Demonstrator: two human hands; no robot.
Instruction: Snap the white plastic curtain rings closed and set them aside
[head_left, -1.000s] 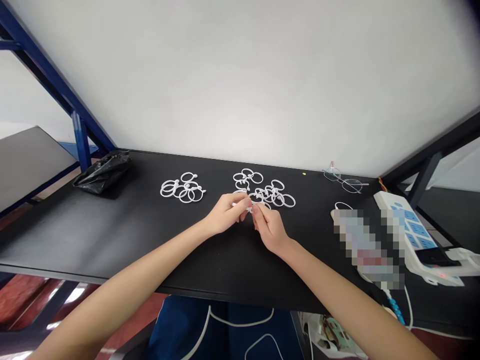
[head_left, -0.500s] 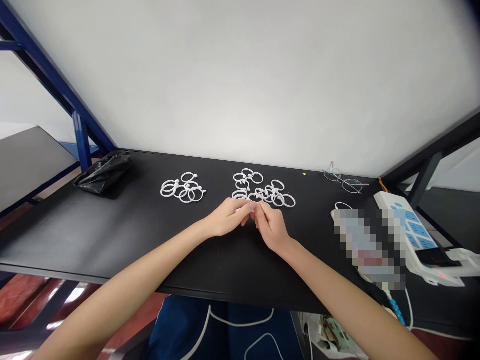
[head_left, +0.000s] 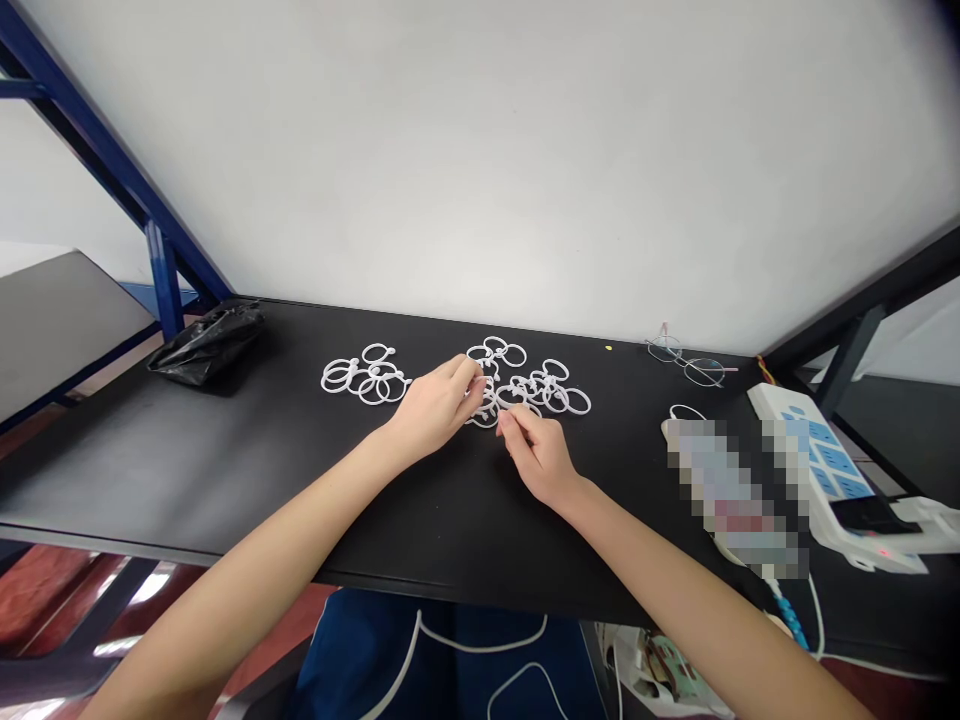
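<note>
Several white plastic rings with small eyelets, like curtain rings (head_left: 577, 401), lie in a loose cluster at the middle of the black table. My left hand (head_left: 439, 402) is over the left part of this cluster, its fingers and thumb bent together at the rings; what they grip, if anything, is hidden. My right hand (head_left: 541, 455) is just below the cluster, its fingers curled closed beside the nearest rings. Whatever is inside those fingers cannot be made out. A second group of white rings (head_left: 373, 390) lies to the left, apart from both hands.
A crumpled black plastic bag (head_left: 206, 345) lies at the table's far left. Eyeglasses (head_left: 705, 372) rest at the back right. A blurred-out phone (head_left: 731, 490) and a white power strip (head_left: 832, 470) with cables are on the right. A white wall (head_left: 480, 180) rises behind.
My hands were together at the fingertips, with something small and white between them. My left hand has moved up and left onto the rings. My right hand has hardly moved.
</note>
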